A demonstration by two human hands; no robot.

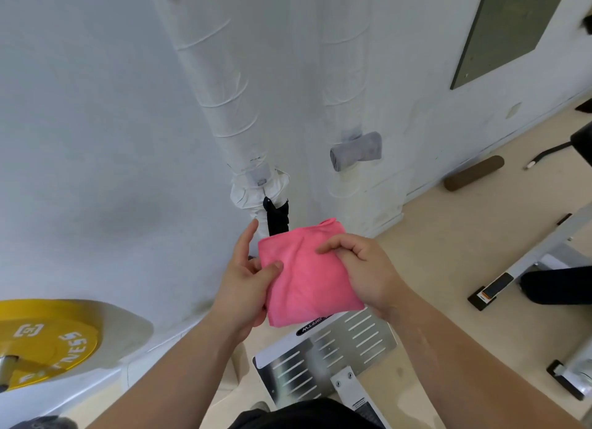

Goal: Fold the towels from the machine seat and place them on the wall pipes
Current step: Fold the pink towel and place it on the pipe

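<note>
Folding nearly done: left hand (246, 281) and right hand (358, 268) pinched the pink towel (307, 278) (a compact square); next, seemingly, placement on the wall pipes (224, 114).

bright even light, soft shadows, wide-angle edge distortion

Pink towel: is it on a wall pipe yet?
No, the pink towel is folded and held in the air by the left hand and right hand, in front of the wall pipes.
</note>
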